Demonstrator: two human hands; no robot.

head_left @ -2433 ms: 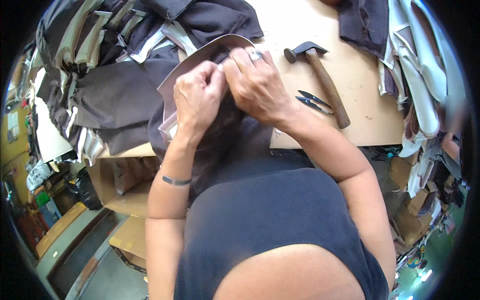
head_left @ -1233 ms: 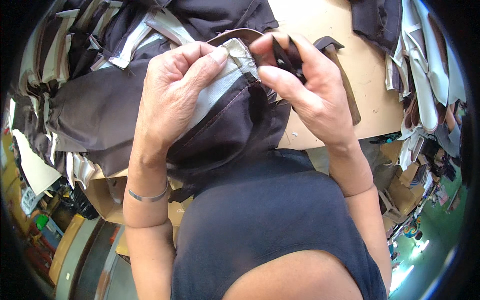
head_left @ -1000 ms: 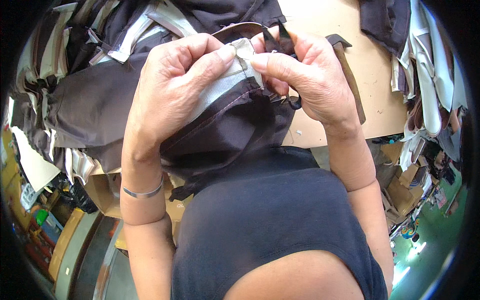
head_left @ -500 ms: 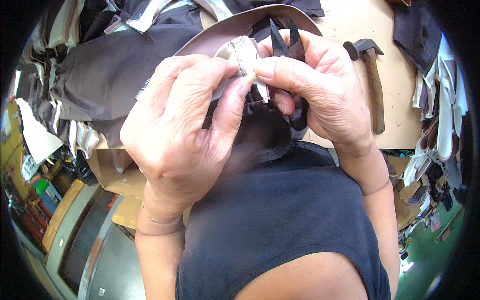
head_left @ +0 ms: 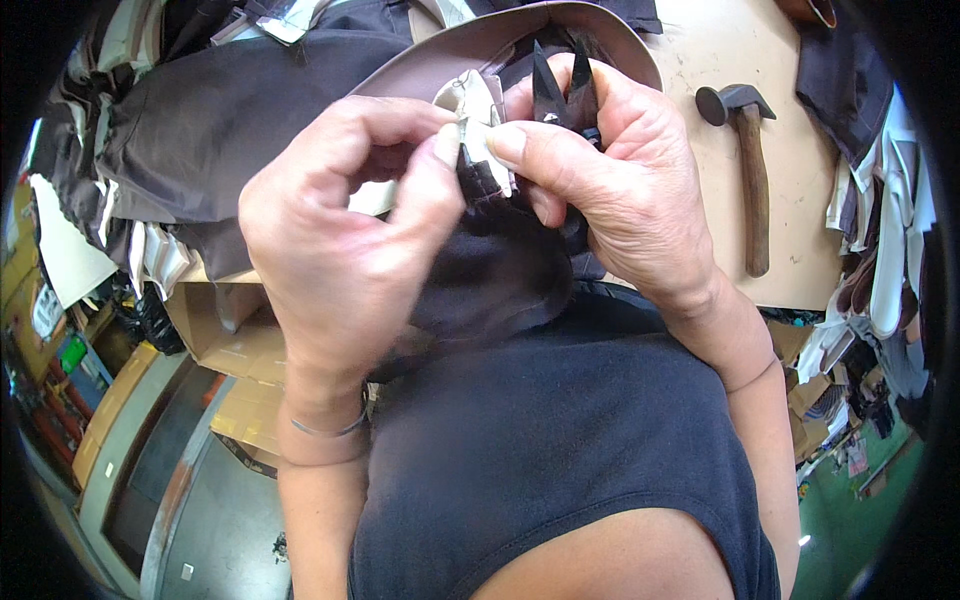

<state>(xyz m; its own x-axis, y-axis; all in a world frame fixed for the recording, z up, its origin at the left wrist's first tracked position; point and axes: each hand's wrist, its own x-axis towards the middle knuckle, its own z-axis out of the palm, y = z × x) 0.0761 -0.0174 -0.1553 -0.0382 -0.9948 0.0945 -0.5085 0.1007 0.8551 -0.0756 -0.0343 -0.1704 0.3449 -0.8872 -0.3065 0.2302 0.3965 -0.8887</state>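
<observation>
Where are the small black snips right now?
In the head view, the snips are in the right hand, right of the pale fabric edge and left of the hammer.

A tan-topped table (head_left: pixel 810 240) filled the front, with a cardboard box (head_left: pixel 228 345) below its left side. Green floor (head_left: pixel 850 515) showed at lower right, catching a small bright glint (head_left: pixel 803 540), near heaped cardboard (head_left: pixel 810 393).

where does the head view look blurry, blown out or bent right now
In the head view, the left hand looks slightly soft, while the hammer is crisp; in the head view, a small glare spot shows on the green floor; in the head view, the long grey-green panel bows and the corners go black.
</observation>
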